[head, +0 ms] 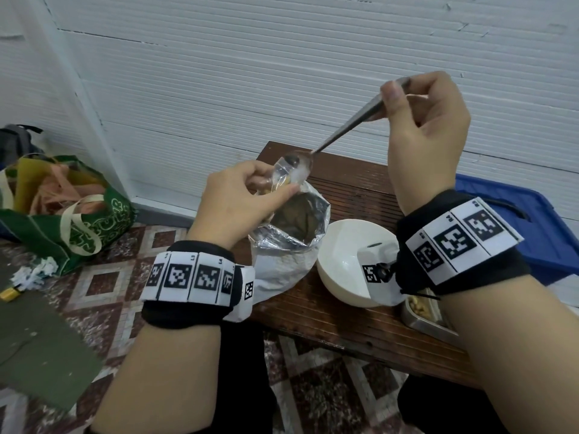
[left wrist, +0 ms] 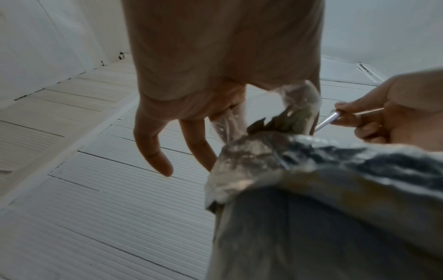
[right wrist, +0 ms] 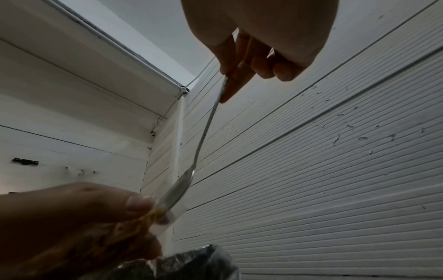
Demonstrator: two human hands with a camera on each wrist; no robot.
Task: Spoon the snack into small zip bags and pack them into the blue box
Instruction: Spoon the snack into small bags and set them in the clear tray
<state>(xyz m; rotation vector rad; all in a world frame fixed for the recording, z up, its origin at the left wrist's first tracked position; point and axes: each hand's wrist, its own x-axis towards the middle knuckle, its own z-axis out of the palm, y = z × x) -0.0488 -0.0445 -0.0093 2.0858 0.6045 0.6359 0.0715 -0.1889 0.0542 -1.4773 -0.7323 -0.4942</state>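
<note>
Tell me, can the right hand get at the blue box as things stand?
Probably not yet: the right hand grips the spoon, tipped into the zip bag. The blue box lies just beside that wrist, nothing between.

The right wrist hides part of the white bowl (head: 341,245) and most of the metal tray (head: 423,314) at the worktop's (head: 344,324) right edge, the blue box (head: 529,233) is cut off by the picture's right edge, and the spoon's (head: 338,136) bowl is blurred inside the clear zip bag (head: 286,177).
</note>
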